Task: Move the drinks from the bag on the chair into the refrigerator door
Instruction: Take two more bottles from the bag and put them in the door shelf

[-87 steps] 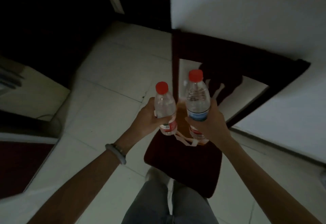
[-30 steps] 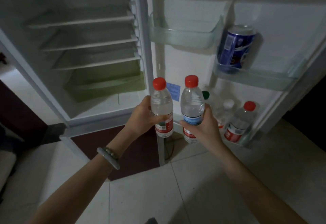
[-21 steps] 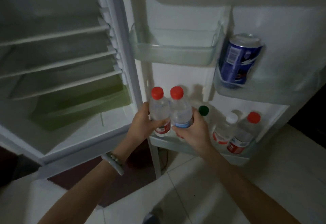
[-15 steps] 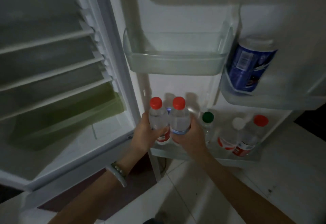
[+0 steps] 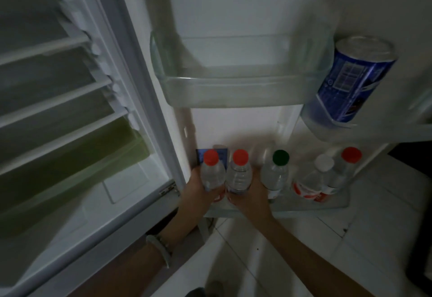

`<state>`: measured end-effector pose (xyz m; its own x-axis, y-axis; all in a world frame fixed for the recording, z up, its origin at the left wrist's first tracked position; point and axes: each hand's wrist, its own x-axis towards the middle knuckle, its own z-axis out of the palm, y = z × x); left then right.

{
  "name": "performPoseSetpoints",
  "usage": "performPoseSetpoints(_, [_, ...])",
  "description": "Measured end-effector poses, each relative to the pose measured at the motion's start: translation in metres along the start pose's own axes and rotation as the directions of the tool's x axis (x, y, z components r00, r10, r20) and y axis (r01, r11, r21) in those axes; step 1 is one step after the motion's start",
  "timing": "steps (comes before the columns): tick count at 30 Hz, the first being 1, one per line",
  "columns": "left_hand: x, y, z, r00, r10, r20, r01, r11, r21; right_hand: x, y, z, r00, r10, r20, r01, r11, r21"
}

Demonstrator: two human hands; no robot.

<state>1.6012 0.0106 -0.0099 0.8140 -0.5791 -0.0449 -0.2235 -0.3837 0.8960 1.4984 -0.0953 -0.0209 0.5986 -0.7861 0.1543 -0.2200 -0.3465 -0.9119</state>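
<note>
1. Dim kitchen light falls on an open refrigerator: bare wire shelves and a green crisper drawer [image 5: 77, 168] on the left, the open refrigerator door [image 5: 233, 121] straight ahead over pale floor tiles.
2. Left hand [image 5: 198, 194] is wrapped tight round a red-capped water bottle [image 5: 211, 175]; right hand [image 5: 250, 199] is clamped on a second red-capped water bottle [image 5: 239, 175]. Both bottles stand upright, touching each other, at the left end of the bottom door shelf [image 5: 304, 208].
3. Whether their bases already rest on the shelf floor cannot be told; the hands and the shelf's front lip hide them.
4. To finish well, I judge both should go straight down until they seat, kept clear of the green-capped bottle [image 5: 275, 175] just beside the right hand, then the fingers opened one hand at a time so neither bottle tips.
5. Further right on that shelf stand a white-capped bottle [image 5: 313, 180] and another red-capped bottle [image 5: 343, 173], leaning together at the right corner.
6. An upper-right door bin [image 5: 313, 114] holds a blue can [image 5: 353, 79]; the middle door bin [image 5: 233, 86] carries nothing.
7. Labels: red bands on several bottles, a barcode panel on the can, a blue sticker [image 5: 211, 154] on the door liner behind the caps. No wording is legible.
8. Bag and chair are out of view.
</note>
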Motion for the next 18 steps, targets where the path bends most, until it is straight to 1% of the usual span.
performPoseSetpoints(3, [0.002, 0.002, 0.001, 1.0, -0.018, 0.016, 0.018, 1.0, -0.02, 0.003, 0.001, 0.001, 1.0, 0.002, 0.003, -0.002, 1.0, 0.004])
performPoseSetpoints(6, [0.001, 0.007, 0.0, 1.0, 0.006, 0.026, -0.006, 1.0, -0.007, 0.004, -0.002, 0.001, 1.0, -0.011, 0.013, 0.011, 1.0, -0.009])
performPoseSetpoints(10, [-0.004, 0.01, -0.001, 0.999, 0.017, 0.044, -0.019, 0.999, 0.041, 0.001, 0.001, -0.002, 0.997, -0.055, 0.059, 0.056, 0.998, -0.021])
performPoseSetpoints(15, [-0.008, 0.02, -0.005, 1.0, 0.007, 0.021, -0.01, 0.987, 0.158, 0.011, 0.016, -0.001, 0.989, -0.031, 0.145, 0.039, 0.998, -0.053])
performPoseSetpoints(18, [-0.019, 0.025, -0.007, 0.999, 0.037, -0.005, -0.035, 0.983, 0.181, -0.001, -0.004, -0.019, 0.981, -0.023, 0.195, 0.026, 1.0, -0.013])
